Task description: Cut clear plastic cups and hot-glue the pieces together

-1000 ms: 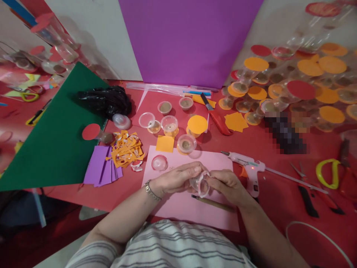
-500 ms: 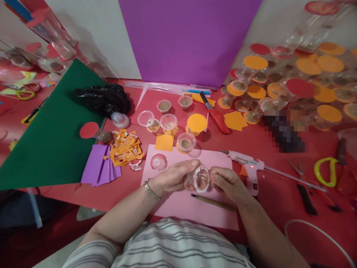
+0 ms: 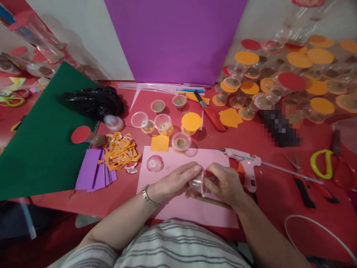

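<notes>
The small clear plastic cup [image 3: 198, 183] is being held over the pink sheet [image 3: 178, 206], between both hands, turned on its side. The left hand [image 3: 178, 181] is gripping its body with the fingers [image 3: 192, 170] curled over the top, and the right hand [image 3: 224, 183] is pinching its rim from the other side. No writing or brand can be read anywhere; a dark patch beyond the glue gun is blurred out.

Half a second ago the cup's open mouth was facing the camera; now it is showing nearly edge-on, and the hands are sitting slightly lower on the pink sheet.

Behind the pink sheet, several clear cups are standing on the red table [image 3: 267, 178]: one [image 3: 181, 141] is holding a brownish lump, another [image 3: 163, 122] looks empty with yellowish glue at the bottom, and one is capped by an orange paper disc [image 3: 191, 121]. A clear dome [image 3: 155, 163] is lying on the pink sheet's far corner. A glue gun [image 3: 245, 163] is lying just right of the pink sheet, and orange paper scraps [image 3: 119, 150] to its left.
</notes>
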{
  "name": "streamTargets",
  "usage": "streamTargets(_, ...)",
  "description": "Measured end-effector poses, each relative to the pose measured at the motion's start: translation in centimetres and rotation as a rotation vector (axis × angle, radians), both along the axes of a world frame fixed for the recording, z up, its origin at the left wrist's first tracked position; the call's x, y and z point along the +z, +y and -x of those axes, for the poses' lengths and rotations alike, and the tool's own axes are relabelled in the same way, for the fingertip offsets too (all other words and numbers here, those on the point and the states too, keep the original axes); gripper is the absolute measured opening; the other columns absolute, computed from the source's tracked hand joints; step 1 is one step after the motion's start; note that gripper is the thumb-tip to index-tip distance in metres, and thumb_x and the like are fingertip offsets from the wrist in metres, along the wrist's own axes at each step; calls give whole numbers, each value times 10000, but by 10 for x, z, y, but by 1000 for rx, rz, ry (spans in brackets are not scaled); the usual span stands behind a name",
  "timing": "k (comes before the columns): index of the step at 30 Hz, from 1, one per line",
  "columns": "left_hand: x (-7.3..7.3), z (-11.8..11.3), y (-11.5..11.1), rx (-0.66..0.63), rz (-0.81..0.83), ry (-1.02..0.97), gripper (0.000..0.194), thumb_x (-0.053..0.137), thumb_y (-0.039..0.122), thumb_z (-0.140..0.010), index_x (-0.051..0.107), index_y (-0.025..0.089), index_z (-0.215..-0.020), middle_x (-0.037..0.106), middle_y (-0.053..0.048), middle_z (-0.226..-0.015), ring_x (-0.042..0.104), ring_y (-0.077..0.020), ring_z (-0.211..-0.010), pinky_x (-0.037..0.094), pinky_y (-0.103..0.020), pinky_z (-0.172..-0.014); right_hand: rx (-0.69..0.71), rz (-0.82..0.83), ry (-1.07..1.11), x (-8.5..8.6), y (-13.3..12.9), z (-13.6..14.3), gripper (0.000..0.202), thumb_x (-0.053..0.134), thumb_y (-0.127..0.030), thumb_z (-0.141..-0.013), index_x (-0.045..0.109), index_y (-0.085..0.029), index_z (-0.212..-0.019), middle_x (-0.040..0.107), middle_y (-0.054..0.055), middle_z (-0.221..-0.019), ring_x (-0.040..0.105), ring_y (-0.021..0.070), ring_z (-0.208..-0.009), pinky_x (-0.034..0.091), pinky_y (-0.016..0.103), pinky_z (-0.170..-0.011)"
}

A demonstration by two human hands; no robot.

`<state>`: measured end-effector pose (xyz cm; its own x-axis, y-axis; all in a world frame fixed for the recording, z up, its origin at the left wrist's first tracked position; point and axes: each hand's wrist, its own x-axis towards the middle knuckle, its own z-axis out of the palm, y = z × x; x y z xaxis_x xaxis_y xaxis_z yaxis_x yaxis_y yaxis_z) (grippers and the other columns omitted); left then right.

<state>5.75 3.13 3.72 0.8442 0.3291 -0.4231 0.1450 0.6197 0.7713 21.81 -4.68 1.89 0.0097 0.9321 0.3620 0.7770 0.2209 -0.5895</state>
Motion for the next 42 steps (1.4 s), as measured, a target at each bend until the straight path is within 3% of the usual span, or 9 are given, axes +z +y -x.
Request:
streamTargets(4,0,2,-1,-42,-102,-26,600,469,763,-823,497,164,-845,587,11,-640,479,-74,-453,361,-199,-426,5,-76,-162,-2,-1,0,314,411,-159,-928,476,-215,-626,523,-36,-521,434,95,-441,285,242,-492)
streamTargets(8,4,2,1,-50,-333,79,597,750,674,-652,472,180,-839,502,73,-624,428,-68,-536,325,-188,-484,1,-94,-202,-4,-1,0,336,396,-121,-933,471,-215,-620,519,-39,-512,416,97,-435,262,259,-497)
streamTargets(10,6,3,2,-44,-432,124,592,793,643,-614,472,178,-792,474,82,-619,400,-64,-558,306,-188,-501,17,-60,-181,-5,-1,0,325,381,-118,-933,478,-216,-639,527,-37,-522,422,102,-445,258,263,-498)
streamTargets(18,8,7,9,-129,-182,-45,550,721,661,-703,488,178,-825,532,68,-586,457,-61,-469,360,-194,-470,119,38,137,8,3,-2,329,408,-163,-949,384,-230,-628,440,-70,-489,374,86,-417,278,213,-454)
streamTargets(25,-1,12,13,-171,-75,-146,511,727,607,-736,513,166,-882,538,57,-603,480,-67,-487,366,-191,-474,136,221,457,12,1,-1,333,463,-239,-928,391,-227,-603,365,-81,-493,348,77,-424,277,195,-420)
streamTargets(33,1,11,8,-17,-163,-51,521,762,569,-723,494,175,-934,547,47,-667,452,-67,-528,343,-195,-497,-35,206,368,3,6,2,309,462,-313,-883,359,-241,-601,371,-73,-477,351,91,-419,284,203,-409)
streamTargets(36,3,10,7,31,-224,-27,575,771,608,-687,480,183,-941,552,41,-691,469,-79,-565,365,-205,-525,-51,176,306,1,5,4,340,516,-359,-862,351,-240,-590,359,-77,-454,324,88,-412,255,214,-411)
streamTargets(42,0,8,5,96,-415,14,645,751,686,-630,493,174,-926,586,14,-764,495,-107,-667,397,-236,-632,-56,203,370,-1,4,4,332,540,-306,-841,360,-232,-572,379,-79,-444,328,75,-401,262,206,-408)
